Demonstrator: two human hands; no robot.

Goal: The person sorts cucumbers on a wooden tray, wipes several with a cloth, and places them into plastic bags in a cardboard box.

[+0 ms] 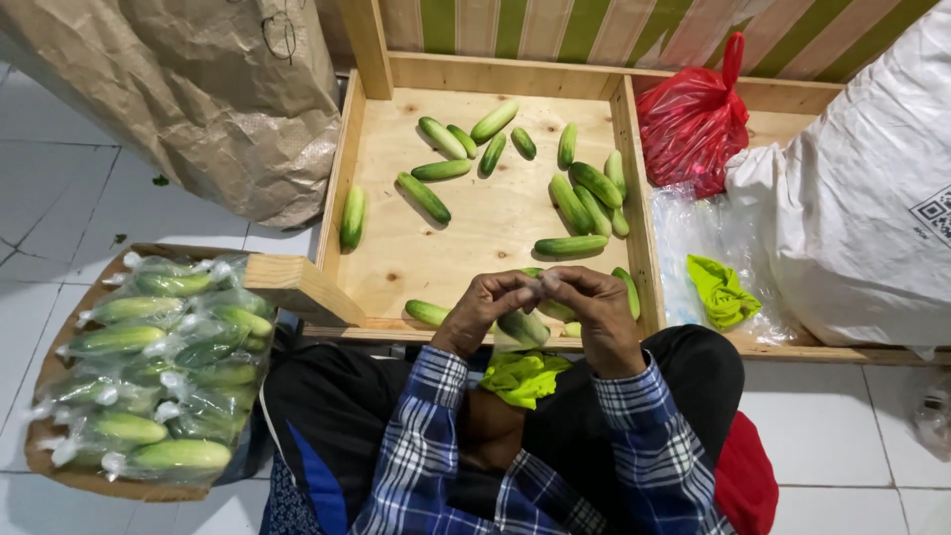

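bagged cucumber (pixel 522 327) apparently pinched by both hands.

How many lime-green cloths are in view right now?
2. One lime-green cloth lies on the person's lap, just below the bagged cucumber; the other lies on clear plastic right of the wooden tray. Others may be hidden.

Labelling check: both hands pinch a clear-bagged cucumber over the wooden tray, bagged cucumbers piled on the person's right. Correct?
Not quite. The head view shows the pile of bagged green cucumbers on the person's left. Both hands, left hand and right hand, do pinch the clear-bagged cucumber over the wooden tray.
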